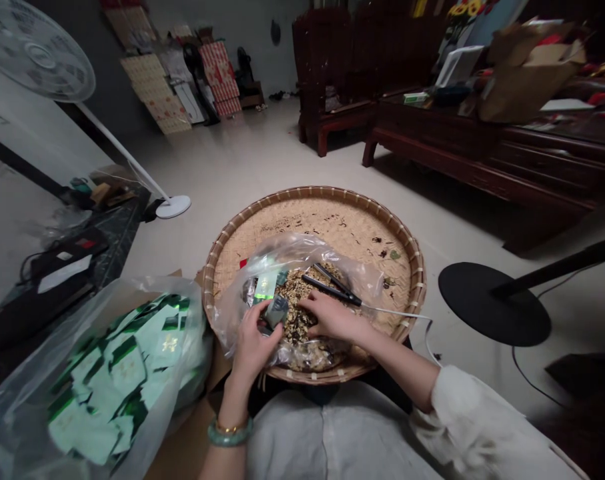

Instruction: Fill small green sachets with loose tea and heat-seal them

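Note:
My left hand (256, 337) is closed around a small dark grey-green packet (277, 311), its fingers and thumb on opposite sides. My right hand (332, 317) reaches into a heap of dried, tea-like flakes (298, 293), yellowish and dark brown. Its thumb and fingers are curved and apart, the tips touching the heap. The flakes lie in a clear plastic bag (352, 263), spread open on a round woven bamboo tray (312, 193). Just beyond my right hand lies a black hair straightener (335, 288) with its arms apart. A pale green packet (266, 285) rests beyond my left hand.
To the left, a large plastic bag (182, 393) holds many pale green packets (127, 367). A white cord (402, 312) crosses the tray's right rim. A black round stand base (492, 307) is on the right; a white fan (39, 57) stands at left. Dark wooden furniture (457, 147) stands behind.

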Demonstrator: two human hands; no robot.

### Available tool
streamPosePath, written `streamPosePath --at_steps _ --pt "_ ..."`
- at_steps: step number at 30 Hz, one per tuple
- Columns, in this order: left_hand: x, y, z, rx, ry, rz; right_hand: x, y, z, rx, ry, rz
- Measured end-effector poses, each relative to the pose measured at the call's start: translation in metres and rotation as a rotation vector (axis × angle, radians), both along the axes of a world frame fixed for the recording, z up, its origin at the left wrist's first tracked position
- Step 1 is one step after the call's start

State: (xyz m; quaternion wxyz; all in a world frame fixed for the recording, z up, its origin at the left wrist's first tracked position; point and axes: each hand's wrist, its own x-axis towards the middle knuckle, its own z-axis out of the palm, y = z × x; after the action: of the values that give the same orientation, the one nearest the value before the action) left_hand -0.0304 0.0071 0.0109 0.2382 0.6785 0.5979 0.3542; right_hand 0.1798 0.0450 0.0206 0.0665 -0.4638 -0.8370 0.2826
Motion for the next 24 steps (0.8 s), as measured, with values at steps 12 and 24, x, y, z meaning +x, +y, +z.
streamPosePath --at_steps 12,24 --pt "-0.001 0.0 -0.002 0.003 -0.031 0.004 -0.013 -0.008 0.013 0.14 -0.135 -0.002" --pt "-0.003 0.0 -0.004 0.009 -0.008 -0.002 -0.005 0.002 -0.007 0.035 0.176 -0.057"
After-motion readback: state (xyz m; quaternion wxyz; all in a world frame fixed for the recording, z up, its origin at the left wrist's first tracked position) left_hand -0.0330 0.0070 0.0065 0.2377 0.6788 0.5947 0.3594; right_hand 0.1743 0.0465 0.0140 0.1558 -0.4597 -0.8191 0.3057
